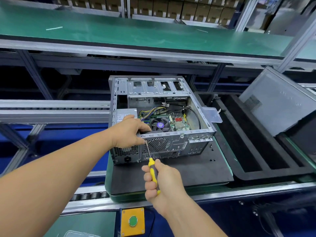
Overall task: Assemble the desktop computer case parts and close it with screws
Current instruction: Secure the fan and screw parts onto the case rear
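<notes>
Sitting open-topped on a black mat [196, 168], desktop computer case [157, 117] with rear panel facing the camera, motherboard [177, 123] and CPU fan [159, 124] showing inside, power supply [127, 114] tucked at the near left. Left hand [130, 132] draped over the top rear edge of the case, fingers curled over the rim and down inside next to the CPU fan, thumb down on the outside of the rear panel right by the screwdriver tip. Right hand [160, 180] wrapped tight around the yellow-and-grey handle of a screwdriver [151, 165], held just in front of the case, off the mat. Shaft angled up and left, tip landing on the rear panel at the upper left corner of the round fan grille [158, 144], just under the left thumb. Can't make out the screw itself, too small. Couple of tiny dark screws [212, 159] loose on the mat to the right of the case. Grey side panel [277, 101] leaning tilted further right, above a black foam tray [248, 147]. Yellow box with a green button [133, 221] down at the near edge, green conveyor belt [119, 29] across the back.
</notes>
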